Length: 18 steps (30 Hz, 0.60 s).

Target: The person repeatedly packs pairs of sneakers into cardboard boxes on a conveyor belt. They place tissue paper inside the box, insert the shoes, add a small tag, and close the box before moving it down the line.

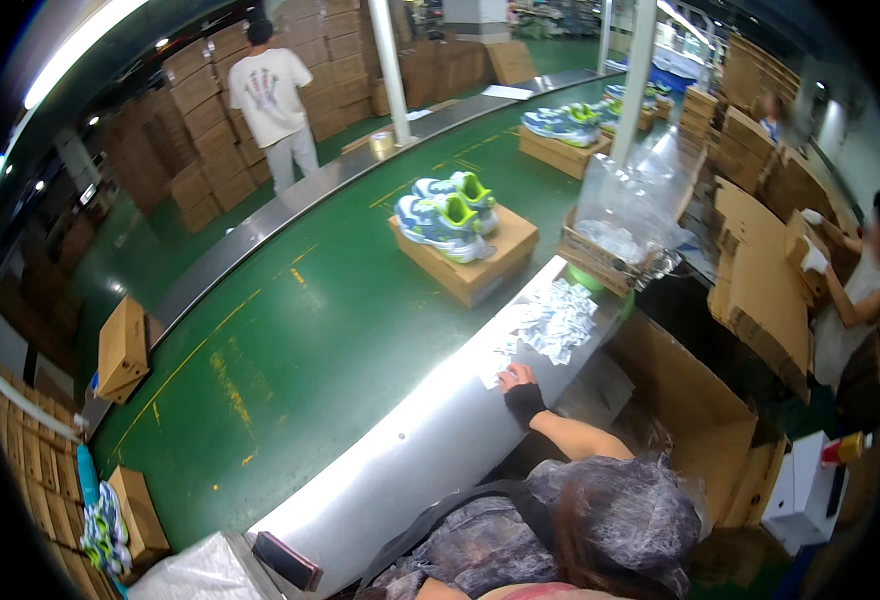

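My right hand [518,388], in a black fingerless glove, reaches onto the metal ledge beside the conveyor. Its fingers are bent and drawn together on a small white packet at the near end of a loose heap of white packets [558,318]. Beyond the ledge, a pair of blue, white and lime-green sneakers [447,218] stands on a closed brown shoebox [480,268] on the green belt [300,345]. Only a bit of my left arm shows at the lower edge; the left hand is out of view.
An open carton with clear plastic bags [615,225] stands past the packets. More sneakers on a box [565,130] are farther up the belt. A dark phone-like object [288,561] lies at the ledge's near end. A co-worker [855,290] at right handles a carton; another person [272,105] stands beyond the belt.
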{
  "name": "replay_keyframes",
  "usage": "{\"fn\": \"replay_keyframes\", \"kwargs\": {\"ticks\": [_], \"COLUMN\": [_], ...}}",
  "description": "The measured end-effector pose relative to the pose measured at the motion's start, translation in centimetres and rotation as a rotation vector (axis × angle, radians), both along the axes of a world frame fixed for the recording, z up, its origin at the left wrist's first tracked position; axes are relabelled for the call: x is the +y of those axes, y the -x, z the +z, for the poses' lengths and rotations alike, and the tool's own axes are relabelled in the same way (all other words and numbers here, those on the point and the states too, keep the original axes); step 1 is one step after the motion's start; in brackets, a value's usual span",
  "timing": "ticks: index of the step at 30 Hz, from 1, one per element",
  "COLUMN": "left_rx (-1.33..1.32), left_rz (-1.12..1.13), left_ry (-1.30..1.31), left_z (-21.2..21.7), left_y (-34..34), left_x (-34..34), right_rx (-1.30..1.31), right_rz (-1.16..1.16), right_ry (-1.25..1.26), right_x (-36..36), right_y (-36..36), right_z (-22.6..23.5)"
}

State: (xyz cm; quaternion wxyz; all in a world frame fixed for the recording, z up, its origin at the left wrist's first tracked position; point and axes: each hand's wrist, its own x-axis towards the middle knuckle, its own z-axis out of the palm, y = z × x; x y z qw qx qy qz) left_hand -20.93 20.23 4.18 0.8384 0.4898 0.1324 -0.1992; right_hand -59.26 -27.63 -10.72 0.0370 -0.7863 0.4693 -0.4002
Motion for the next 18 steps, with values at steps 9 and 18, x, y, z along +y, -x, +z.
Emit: {"fn": "replay_keyframes", "kwargs": {"ticks": [9,18], "left_rx": [0.011,0.083], "left_rz": [0.167,-0.992], "left_ry": [0.147,-0.046], "left_z": [-7.6,0.6], "left_y": [0.8,12.4], "left_x": [11.3,-22.3], "right_rx": [0.285,-0.164], "right_rz": [0.047,0.641], "right_ry": [-0.125,-0.063], "right_x": [0.0,6.9], "right_y": [-0.3,-8.6], "right_z": [2.3,11.0]}}
